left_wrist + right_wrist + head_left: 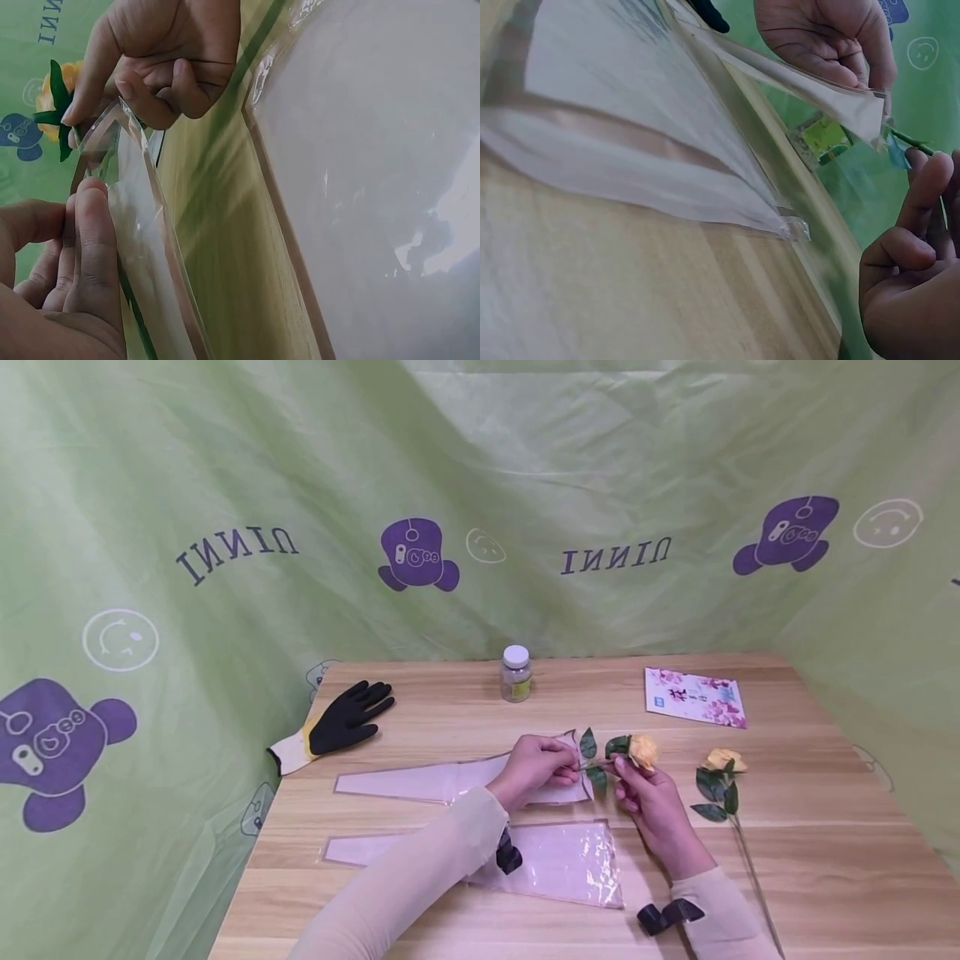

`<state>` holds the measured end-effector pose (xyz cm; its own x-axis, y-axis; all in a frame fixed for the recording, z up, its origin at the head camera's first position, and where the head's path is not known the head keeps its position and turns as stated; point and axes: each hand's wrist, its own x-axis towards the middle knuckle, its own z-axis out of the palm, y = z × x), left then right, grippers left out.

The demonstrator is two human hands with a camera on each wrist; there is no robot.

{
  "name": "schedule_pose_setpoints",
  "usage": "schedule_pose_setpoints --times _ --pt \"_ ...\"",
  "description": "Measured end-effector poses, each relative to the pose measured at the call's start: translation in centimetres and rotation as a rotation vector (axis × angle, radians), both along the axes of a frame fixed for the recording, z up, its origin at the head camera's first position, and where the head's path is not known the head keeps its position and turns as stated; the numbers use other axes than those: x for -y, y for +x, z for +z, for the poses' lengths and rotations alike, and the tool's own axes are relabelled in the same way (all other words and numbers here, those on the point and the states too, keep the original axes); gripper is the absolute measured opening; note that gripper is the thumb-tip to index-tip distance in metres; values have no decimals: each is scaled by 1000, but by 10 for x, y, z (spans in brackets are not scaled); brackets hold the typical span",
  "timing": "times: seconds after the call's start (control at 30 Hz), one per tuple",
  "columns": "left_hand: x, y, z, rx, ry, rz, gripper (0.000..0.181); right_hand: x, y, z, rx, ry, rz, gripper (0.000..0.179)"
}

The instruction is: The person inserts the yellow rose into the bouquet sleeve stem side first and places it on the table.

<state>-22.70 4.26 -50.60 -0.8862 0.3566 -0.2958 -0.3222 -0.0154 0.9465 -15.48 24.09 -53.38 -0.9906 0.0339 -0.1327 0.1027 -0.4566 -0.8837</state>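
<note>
Head view: yellow rose (642,752) is held off the surface (450,702), its stem pinched by R hand (660,814) just below the bloom, & the mouth of the far plastic sleeve (405,782) is pinched by L hand (536,770), w/ the rose's lower leaves right at that edge. 2nd sleeve (566,860) is laid nearer the body, 2nd rose (725,761) is placed to the R, & glove (345,722), jar (516,677) + floral card (696,697) are set farther back.

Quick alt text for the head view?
A person's left hand pinches a plastic sleeve near its wide end; the right hand holds a yellow rose alongside. A second sleeve lies nearer, another rose at right; a glove, jar and leaflet sit behind.
</note>
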Motion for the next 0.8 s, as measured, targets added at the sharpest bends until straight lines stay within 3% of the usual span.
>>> schedule_pose_setpoints --times 0.8 --pt "1 0 1 18 47 -49 8 6 -3 -1 74 118 18 15"
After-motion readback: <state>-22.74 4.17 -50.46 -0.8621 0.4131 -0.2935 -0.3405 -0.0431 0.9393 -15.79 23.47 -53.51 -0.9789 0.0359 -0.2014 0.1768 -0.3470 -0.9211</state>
